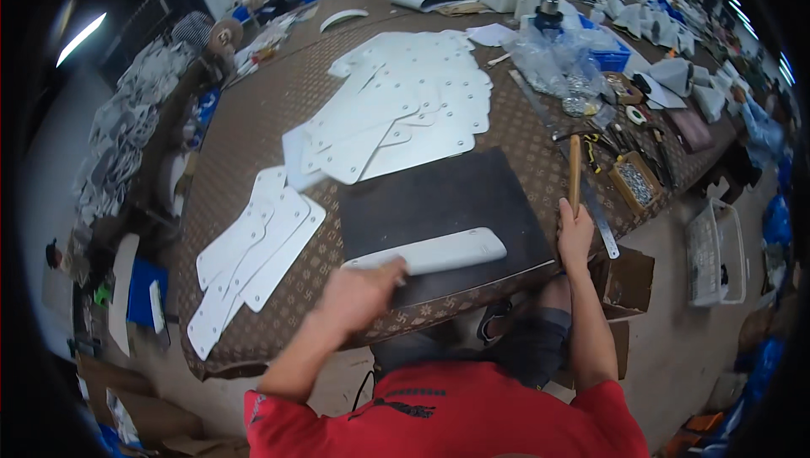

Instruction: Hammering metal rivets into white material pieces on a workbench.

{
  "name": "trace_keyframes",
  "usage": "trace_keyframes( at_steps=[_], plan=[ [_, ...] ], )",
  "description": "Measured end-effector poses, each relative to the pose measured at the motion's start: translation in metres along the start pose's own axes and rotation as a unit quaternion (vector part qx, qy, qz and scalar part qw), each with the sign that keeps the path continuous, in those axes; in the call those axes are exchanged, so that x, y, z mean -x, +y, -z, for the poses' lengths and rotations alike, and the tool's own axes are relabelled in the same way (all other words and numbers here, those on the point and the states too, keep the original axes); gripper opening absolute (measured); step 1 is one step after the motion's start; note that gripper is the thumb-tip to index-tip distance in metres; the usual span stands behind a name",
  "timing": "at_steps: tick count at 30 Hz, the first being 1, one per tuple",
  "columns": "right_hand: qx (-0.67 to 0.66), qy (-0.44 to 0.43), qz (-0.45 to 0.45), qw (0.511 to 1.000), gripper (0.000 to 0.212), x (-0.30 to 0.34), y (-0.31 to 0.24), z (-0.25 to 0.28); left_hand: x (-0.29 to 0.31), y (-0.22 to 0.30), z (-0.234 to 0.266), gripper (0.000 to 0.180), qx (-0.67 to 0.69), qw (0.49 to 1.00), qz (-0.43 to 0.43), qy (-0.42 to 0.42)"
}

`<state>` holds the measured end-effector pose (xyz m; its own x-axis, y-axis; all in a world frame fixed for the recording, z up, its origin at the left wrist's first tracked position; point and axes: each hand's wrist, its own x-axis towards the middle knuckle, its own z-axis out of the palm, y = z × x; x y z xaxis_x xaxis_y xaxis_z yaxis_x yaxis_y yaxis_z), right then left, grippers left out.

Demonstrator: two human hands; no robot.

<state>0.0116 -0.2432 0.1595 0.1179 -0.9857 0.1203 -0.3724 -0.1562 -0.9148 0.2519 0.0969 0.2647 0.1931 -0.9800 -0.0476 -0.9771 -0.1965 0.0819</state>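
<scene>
A long white panel (456, 251) with rounded ends lies across the dark mat (439, 192) near the table's front edge. My left hand (361, 289), smeared by motion, is closed at the panel's left part, its fingertips at the near edge. The exact grip is partly hidden. To the right of the mat, my right hand (575, 230) is wrapped round the wooden handle of a hammer (575, 173), held upright with its head pointing away from me. A metal ruler (601, 222) lies just beside that hand.
Beyond the mat spreads a heap of white panels with small metal studs (413, 103). A smaller stack of panels (261, 238) is at the left. On the right are a box of small metal parts (634, 181), pliers (593, 152), plastic bags (553, 61) and a blue crate (609, 54).
</scene>
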Motion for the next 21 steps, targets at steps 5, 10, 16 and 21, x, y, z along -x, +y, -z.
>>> trace_keyframes(
  at_steps=[5,10,16,21],
  plan=[
    [-0.008,0.017,0.016,1.000,0.044,-0.008,0.016,-0.003,-0.108,-0.089,0.079,0.030,-0.107,0.947,0.005,0.304],
    [0.019,0.027,0.051,0.998,0.046,0.000,0.025,0.001,-0.141,-0.139,0.071,0.021,-0.054,0.952,0.090,0.288],
    [0.062,-0.009,0.075,0.995,0.037,0.005,0.008,-0.003,-0.018,-0.215,0.016,0.027,0.015,0.938,0.302,0.168],
    [-0.085,-0.035,0.022,0.996,0.033,-0.001,0.012,0.011,0.094,-0.277,0.002,0.036,0.124,0.857,0.432,0.253]
  ],
)
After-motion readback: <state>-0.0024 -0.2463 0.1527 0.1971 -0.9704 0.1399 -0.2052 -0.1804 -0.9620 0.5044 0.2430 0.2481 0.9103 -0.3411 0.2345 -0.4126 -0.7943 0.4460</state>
